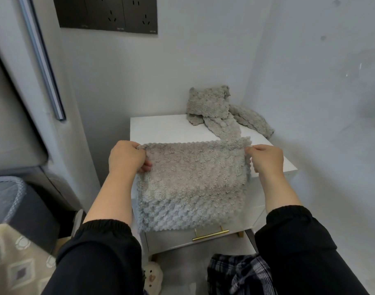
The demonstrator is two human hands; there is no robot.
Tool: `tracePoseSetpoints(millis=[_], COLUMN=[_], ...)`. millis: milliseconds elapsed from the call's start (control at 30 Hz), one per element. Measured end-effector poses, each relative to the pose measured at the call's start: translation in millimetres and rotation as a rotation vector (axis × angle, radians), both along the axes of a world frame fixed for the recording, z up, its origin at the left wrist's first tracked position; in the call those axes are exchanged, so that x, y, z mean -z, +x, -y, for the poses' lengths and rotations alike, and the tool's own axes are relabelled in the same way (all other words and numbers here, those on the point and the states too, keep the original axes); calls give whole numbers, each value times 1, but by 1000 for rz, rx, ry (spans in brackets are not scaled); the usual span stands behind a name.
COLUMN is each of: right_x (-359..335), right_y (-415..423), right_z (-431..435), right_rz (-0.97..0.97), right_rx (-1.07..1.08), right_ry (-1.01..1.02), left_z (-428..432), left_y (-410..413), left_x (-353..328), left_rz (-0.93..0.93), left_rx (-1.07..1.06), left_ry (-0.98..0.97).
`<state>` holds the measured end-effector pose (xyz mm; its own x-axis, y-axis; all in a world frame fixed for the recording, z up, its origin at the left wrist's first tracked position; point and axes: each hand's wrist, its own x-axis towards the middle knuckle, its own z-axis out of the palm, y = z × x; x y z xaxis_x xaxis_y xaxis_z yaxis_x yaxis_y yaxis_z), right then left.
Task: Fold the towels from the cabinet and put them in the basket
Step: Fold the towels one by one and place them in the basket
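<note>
Grey fleecy towel hangs spread over the front edge of the white cabinet, top corners pinched by the left hand and the right hand. Folding seems barely begun; more towels lie crumpled at its back right corner, unfolded

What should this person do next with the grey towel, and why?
Probably lay the towel flat on the cabinet top to fold it. The left hand and right hand each pinch an upper corner, so it hangs spread out in front; the crumpled towels sit only at the back right.
</note>
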<state>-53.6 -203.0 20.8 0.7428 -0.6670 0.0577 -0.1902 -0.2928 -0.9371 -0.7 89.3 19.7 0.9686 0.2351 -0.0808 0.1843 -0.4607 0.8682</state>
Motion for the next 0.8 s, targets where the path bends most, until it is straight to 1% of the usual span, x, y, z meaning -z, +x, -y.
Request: tracePoseSetpoints(millis=[33, 67, 133, 200, 267, 333, 400, 500, 567, 600, 633, 667, 733, 800], right_x=[0, 0, -4, -4, -4, -4, -8, -22, -29, -30, -29, -26, -12, 0], right_y=[1, 0, -1, 1, 7, 18, 27, 33, 33, 34, 34, 34, 34, 32], right_z=[1, 0, -4, -4, -4, -5, -7, -13, -14, -13, -13, -13, -11, -9], right_rz=[-17, -28, -58, -76, -48, 36, 214, 451, 544, 552, 519, 443, 227, 65], right_rx=[-22, -52, -131, -187, -193, -196, -219, -280, -291, -279, -249, -202, -128, -100], right_ry=[105, 233, 461, 579, 601, 545, 472, 434, 476, 509, 519, 505, 445, 350], left_z=[2, 3, 4, 4, 5, 9, 16, 22, 21, 21, 21, 22, 22, 20], left_y=[-1, -2, -2, 1, 6, 11, 15, 21, 26, 28, 29, 29, 27, 24], left_x=[-1, -1, -2, 0, 0, -4, -12, -25, -25, -22, -19, -15, -7, 0], left_rz=[-55, -94, -93, -64, -36, 2, 83, 233, 290, 293, 274, 232, 107, -27], left_rx=[2, 10, 25, 46, 53, 64, 126, 207, 237, 239, 224, 191, 97, 39], left_ry=[-160, -278, -384, -436, -478, -527, -628, -800, -837, -832, -825, -823, -836, -838])
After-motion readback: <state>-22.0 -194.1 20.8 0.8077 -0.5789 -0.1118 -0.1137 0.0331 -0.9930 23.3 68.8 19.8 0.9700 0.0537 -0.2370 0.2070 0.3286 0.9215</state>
